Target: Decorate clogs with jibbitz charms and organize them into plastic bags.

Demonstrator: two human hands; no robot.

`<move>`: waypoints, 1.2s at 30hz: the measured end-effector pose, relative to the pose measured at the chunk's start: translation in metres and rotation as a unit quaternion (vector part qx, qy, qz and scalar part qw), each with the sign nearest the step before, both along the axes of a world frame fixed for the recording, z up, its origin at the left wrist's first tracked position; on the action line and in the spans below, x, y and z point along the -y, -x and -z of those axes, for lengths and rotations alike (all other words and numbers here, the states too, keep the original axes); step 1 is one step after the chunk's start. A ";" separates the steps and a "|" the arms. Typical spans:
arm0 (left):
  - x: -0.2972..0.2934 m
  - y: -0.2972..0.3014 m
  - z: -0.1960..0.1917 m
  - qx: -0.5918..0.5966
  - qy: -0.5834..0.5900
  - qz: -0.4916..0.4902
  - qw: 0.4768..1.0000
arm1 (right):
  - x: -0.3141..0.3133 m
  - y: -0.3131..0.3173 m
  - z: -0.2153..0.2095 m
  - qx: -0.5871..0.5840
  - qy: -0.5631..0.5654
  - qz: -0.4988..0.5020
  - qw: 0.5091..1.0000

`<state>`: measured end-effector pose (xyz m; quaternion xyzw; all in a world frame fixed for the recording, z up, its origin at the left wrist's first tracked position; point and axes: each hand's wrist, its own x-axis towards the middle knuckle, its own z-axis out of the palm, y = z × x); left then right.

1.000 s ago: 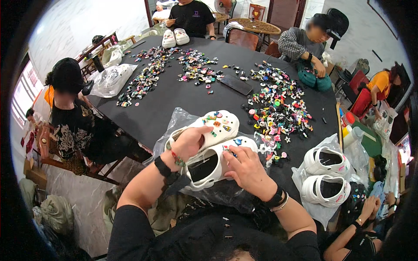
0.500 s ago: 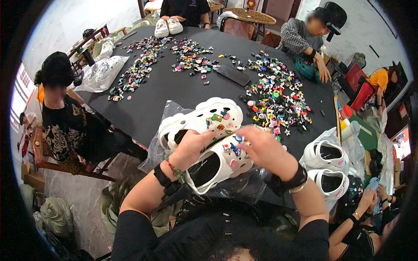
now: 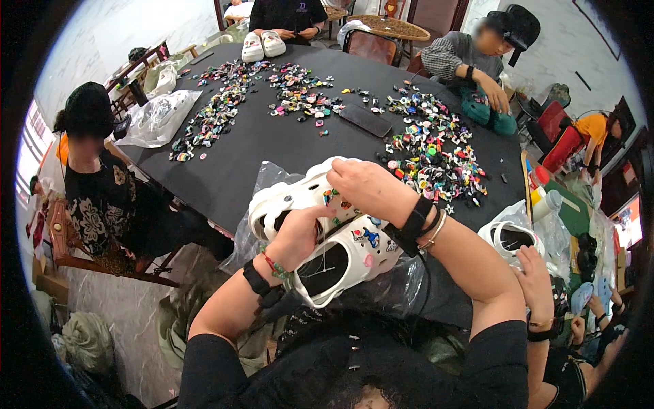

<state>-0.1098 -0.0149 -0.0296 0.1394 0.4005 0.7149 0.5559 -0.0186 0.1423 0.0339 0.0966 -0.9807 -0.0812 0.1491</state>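
Note:
A pair of white clogs, the far clog (image 3: pixel 266 204) and the near clog (image 3: pixel 361 273), lies side by side on clear plastic at the near table edge. Colourful shoe charms (image 3: pixel 370 236) sit on their uppers, with a blue figure among those on the near one. My left hand (image 3: pixel 300 235) is closed on the far clog's inner side, its thumb across the upper. Over that clog's toe my right hand (image 3: pixel 371 187) is bent, fingertips closed against the upper. What its fingers pinch, if anything, is hidden, and the hand covers most of the toe.
Heaps of loose charms (image 3: pixel 436 146) spread over the black table (image 3: pixel 293 143), with a dark phone-like slab (image 3: pixel 366 120) between them. At right, a co-worker's hand (image 3: pixel 535 279) is by another white clog (image 3: pixel 507 238). More white clogs (image 3: pixel 262 46) stand at the far edge.
My right hand has moved from the near clog's charms up and left onto the far clog's toe. At right, a co-worker's hand has come in over the other white clogs.

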 end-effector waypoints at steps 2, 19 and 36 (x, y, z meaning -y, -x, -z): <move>0.001 0.001 -0.001 0.039 -0.023 0.016 0.999 | -0.002 0.004 -0.001 0.015 -0.026 -0.008 1.000; -0.006 -0.005 0.003 0.063 0.008 -0.029 0.998 | 0.007 0.009 0.008 0.080 -0.105 0.020 0.991; -0.011 0.006 0.006 0.038 -0.016 -0.057 0.998 | -0.011 -0.033 -0.001 0.070 0.068 0.008 0.995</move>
